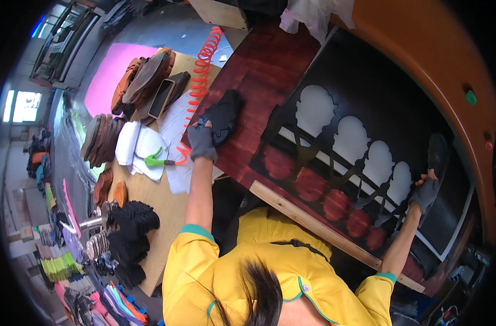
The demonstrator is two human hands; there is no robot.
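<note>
My left hand (203, 142), in a grey fingerless glove, has its fingers closed at the near edge of a small pile of black cut pieces (224, 115) on the dark red board (259, 70). Over to the right, my right hand (425, 191), gloved the same way, pinches a long black sole-shaped piece (437, 154). Between the hands lies a black sheet (362, 81) with a row of several sole-shaped openings. White shows through the upper openings (315, 110), and dark red shows through a lower row (311, 183).
A wooden bar (313, 217) edges the board in front of me. The left table (174, 228) holds stacked brown sole-shaped pieces (150, 76), a phone (161, 99), papers (177, 130), a green air gun (157, 158) on a red coiled hose (207, 51), and black stacks (133, 228). An orange machine housing (422, 43) curves along the right.
</note>
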